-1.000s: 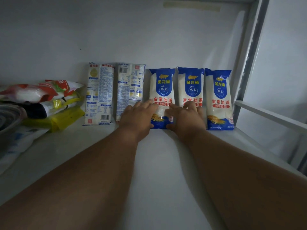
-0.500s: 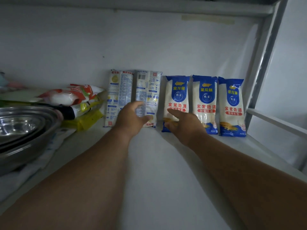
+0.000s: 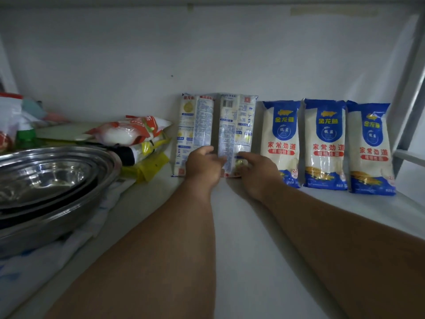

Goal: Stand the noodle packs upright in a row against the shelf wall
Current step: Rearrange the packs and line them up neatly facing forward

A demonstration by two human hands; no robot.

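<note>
Several noodle packs lean upright in a row against the white shelf wall point(image 3: 207, 54). Three show blue fronts: the left blue pack point(image 3: 281, 137), the middle blue pack point(image 3: 325, 141) and the right blue pack point(image 3: 369, 146). To their left stand two packs with printed white backs, the far-left pack point(image 3: 194, 125) and the second pack point(image 3: 236, 125). My left hand point(image 3: 203, 165) grips the lower left edge of the second pack. My right hand point(image 3: 258, 172) holds its lower right edge. Its bottom is partly hidden by my fingers.
Stacked steel bowls point(image 3: 46, 180) fill the left side of the shelf. Behind them lie a red-and-white bag point(image 3: 128, 132) and yellow packets point(image 3: 149, 166). A metal shelf post point(image 3: 409, 93) rises at the right, with a crossbar point(image 3: 409, 155) beside the right blue pack.
Both hands have moved left, from the left and middle blue packs to the second white-backed pack. The view has shifted left, bringing the bowls into sight.
</note>
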